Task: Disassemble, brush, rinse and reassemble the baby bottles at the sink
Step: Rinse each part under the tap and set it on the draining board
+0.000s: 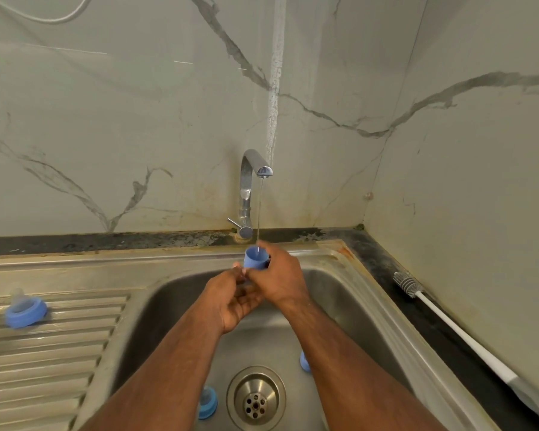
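Observation:
My right hand (282,279) grips a small blue cap (255,258) with its mouth up, under the thin stream of water from the tap (252,175). Just below and left of it, my left hand (231,301) has its palm turned up and its fingertips near the bottom of the cap; whether it holds something clear is hard to tell. A blue collar with a clear teat (25,309) stands on the draining board. Another blue collar with a teat (207,401) lies in the basin left of the drain. A blue part (304,362) peeks out beside my right forearm.
The steel sink basin (175,300) has a round drain (255,399) at its bottom. A ribbed draining board (53,353) lies to the left. A long white bottle brush (442,321) lies on the dark counter at the right. Marble-patterned walls close the back and right.

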`<act>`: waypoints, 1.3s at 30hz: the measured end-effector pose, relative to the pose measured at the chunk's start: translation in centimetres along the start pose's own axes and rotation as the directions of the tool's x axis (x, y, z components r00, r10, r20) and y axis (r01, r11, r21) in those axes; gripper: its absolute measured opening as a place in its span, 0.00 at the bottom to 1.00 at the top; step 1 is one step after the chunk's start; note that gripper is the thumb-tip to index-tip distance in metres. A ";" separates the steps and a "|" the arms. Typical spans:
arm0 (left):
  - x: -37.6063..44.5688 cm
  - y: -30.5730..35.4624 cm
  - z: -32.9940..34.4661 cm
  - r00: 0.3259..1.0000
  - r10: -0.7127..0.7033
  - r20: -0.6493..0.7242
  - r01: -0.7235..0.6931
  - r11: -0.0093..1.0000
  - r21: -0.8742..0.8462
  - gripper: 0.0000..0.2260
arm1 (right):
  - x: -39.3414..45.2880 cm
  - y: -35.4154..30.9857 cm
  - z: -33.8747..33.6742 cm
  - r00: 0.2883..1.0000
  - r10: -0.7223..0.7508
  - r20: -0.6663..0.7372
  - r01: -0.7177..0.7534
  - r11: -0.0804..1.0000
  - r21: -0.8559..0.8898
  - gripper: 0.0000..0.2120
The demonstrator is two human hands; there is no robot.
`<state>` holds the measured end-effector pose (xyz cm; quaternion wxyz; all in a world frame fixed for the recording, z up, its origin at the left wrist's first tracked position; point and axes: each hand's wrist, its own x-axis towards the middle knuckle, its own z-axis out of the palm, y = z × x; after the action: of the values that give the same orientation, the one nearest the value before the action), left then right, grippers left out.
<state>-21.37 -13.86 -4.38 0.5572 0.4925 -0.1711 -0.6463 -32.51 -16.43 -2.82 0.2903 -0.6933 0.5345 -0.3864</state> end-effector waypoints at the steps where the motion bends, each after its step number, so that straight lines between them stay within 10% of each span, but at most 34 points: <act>1: 0.0 0.0 0.0 1.000 -0.007 0.001 0.007 1.000 -0.027 0.15 | 0.1 0.0 0.0 1.000 0.002 -0.005 -0.002 1.000 0.019 0.22; 7: 0.0 0.2 0.2 0.994 0.085 -0.067 -0.093 0.988 -0.127 0.08 | 0.7 0.7 -0.4 0.987 0.149 0.062 -0.157 0.976 0.152 0.20; 18: -2.0 3.8 -1.5 0.838 0.515 0.182 -0.513 0.626 0.588 0.19 | 0.3 -0.7 -0.5 0.995 0.006 0.101 -0.001 0.998 -0.056 0.18; 24: -5.1 5.6 -5.7 0.783 0.597 0.177 -0.476 0.390 0.789 0.15 | -0.5 -4.1 -0.4 0.992 -0.111 -0.053 0.107 0.991 -0.083 0.20; 28: -8.2 5.1 -8.8 0.754 0.640 0.151 -0.410 0.278 0.869 0.15 | -2.2 -3.7 1.2 0.990 -0.047 0.135 0.080 0.964 -0.254 0.19; 35: -11.1 4.5 -14.6 0.711 0.698 0.086 -0.335 0.229 0.914 0.14 | -3.7 -4.6 2.6 0.974 0.014 0.227 0.072 0.929 -0.364 0.22; 39: -11.2 5.4 -17.3 0.623 0.781 -0.054 -0.314 0.312 0.897 0.15 | -4.3 -8.0 7.0 0.968 -0.086 0.234 0.113 0.988 -0.103 0.25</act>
<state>-5.25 0.07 -3.11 0.4718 0.7404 -0.4688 -0.0970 -23.06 -10.27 -1.00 0.2893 -0.7749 0.4834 -0.2865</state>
